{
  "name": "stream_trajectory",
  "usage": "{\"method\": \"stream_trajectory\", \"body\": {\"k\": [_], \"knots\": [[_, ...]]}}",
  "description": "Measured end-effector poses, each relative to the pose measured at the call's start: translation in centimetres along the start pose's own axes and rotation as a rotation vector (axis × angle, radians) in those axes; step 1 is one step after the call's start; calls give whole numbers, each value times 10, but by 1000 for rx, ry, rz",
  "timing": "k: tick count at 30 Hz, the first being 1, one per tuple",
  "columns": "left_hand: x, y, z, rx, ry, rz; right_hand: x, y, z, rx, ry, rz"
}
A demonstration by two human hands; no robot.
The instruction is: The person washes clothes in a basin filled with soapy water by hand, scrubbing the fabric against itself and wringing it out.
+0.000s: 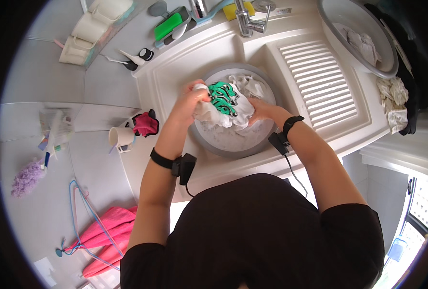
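A wet white garment with a green and black print (224, 99) is bunched up between my two hands, over a round grey basin (229, 153) that stands in the sink. My left hand (193, 99) is closed around the garment's left side. On its right side, my right hand (261, 111) grips the cloth from the edge, its fingers partly hidden by the fabric. Cloudy water (226, 138) lies in the basin below. Another white cloth (249, 85) is in the basin behind the garment.
A ribbed washboard (319, 82) is moulded into the sink to the right. Beyond it sits a grey basin (392, 53) with white cloth. The tap (245, 21) rises at the back, beside a soap dish with a green bar (168, 26). A beige mug (121, 138) is at the left.
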State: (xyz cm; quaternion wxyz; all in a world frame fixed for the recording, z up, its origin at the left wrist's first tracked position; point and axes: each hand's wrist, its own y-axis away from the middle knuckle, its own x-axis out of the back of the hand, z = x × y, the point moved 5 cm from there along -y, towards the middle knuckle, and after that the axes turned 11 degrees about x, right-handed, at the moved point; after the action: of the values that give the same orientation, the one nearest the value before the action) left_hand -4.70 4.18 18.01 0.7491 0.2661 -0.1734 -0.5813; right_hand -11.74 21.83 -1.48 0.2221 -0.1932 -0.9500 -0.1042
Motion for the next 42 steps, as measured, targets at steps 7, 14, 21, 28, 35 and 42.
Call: {"method": "stream_trajectory", "body": {"k": [7, 14, 21, 28, 35, 42], "knots": [[13, 67, 58, -274, 43, -147, -5, 5, -29, -196, -304, 116], [45, 59, 9, -176, -43, -206, 48, 7, -143, 45, -789, 306], [64, -14, -116, 110, -126, -17, 53, -18, -111, 62, -431, 354], [35, -38, -129, -196, -441, 128, 33, -10, -114, 106, 225, 156], [4, -35, -90, -288, -588, -115, 44, -1, -162, 274, -17, 169], [14, 8, -57, -178, -95, -52, 42, -11, -99, 147, -160, 276]]}}
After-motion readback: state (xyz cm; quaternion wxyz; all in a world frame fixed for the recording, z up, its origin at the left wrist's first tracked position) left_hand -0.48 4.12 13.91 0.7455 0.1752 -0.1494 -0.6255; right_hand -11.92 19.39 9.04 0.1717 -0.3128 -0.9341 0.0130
